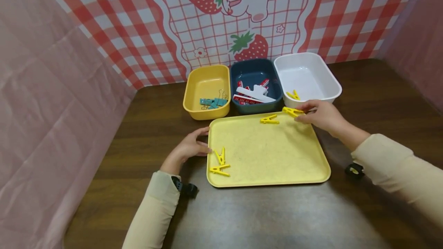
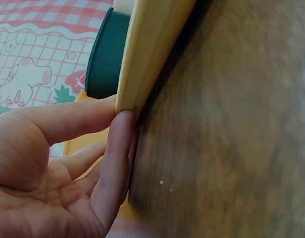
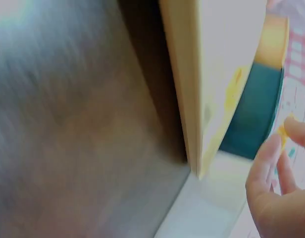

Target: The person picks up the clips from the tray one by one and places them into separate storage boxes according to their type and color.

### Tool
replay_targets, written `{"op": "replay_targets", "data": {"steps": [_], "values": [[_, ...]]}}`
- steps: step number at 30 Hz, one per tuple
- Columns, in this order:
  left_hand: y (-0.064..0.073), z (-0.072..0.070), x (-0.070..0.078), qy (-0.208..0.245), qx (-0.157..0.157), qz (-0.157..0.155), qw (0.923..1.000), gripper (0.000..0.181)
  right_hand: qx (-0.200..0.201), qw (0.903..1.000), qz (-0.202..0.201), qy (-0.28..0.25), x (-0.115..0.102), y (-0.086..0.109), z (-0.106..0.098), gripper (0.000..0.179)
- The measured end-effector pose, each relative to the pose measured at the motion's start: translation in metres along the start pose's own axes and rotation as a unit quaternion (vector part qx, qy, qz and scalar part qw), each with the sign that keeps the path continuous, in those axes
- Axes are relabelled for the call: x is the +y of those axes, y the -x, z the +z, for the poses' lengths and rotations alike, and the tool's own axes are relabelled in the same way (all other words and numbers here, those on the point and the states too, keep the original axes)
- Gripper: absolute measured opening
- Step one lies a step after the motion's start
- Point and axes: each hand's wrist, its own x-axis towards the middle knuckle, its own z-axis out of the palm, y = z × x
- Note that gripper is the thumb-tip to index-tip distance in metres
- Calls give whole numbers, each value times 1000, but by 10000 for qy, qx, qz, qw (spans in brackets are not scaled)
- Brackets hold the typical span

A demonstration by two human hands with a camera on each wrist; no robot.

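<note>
My right hand (image 1: 322, 116) pinches a yellow clothespin (image 1: 290, 111) between thumb and fingertips, above the far right corner of the yellow tray (image 1: 266, 153). In the right wrist view only a small bit of that clothespin (image 3: 282, 133) shows. On the tray, one clothespin (image 1: 269, 119) lies by the far rim, and two more, one of them nearest the corner (image 1: 220, 170), lie at the left. My left hand (image 1: 189, 145) grips the tray's left edge; the left wrist view shows thumb and finger pinching the rim (image 2: 135, 64). Another yellow clothespin (image 1: 293, 95) is inside the white bin (image 1: 332, 82).
Behind the tray stand three bins side by side. The yellow bin (image 1: 188, 99) holds teal binder clips (image 1: 216, 103); the dark blue bin (image 1: 247, 64) holds red and white clips (image 1: 254, 94). A checked cloth (image 1: 117, 18) hangs behind them, and pink cloth (image 1: 45, 107) hangs at the left.
</note>
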Motion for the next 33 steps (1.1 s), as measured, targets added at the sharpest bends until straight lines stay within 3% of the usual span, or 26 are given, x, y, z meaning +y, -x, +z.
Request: {"op": "replay_targets", "data": {"steps": [4,9,12,15,18,21,25,29,33], "values": [[0,0,0,-11,41,-23,10000,77,760,9945,253,-668,4,-11,-11,46],[1,0,0,-30,59,-32,10000,77,1350,9697,470,-1981,4,-20,-14,46],[1,0,0,-17,44,8,10000,77,1584,9597,633,-2232,2,-21,-11,45],[1,0,0,19,30,22,10000,78,1754,9531,695,-2368,-2,-22,-6,33],[1,0,0,-2,-14,85,10000,78,1839,9520,623,-2366,-7,-20,1,20],[0,0,0,-1,-6,75,10000,77,1613,9693,453,-1802,-14,-18,10,20],[1,0,-1,12,-10,66,10000,77,605,9946,49,-836,-23,-18,21,29],[0,0,-1,34,-29,84,10000,77,-365,9990,-41,-249,-27,-25,30,32],[0,1,-2,62,-12,71,10000,77,-665,9977,19,137,-26,-33,39,35]]}}
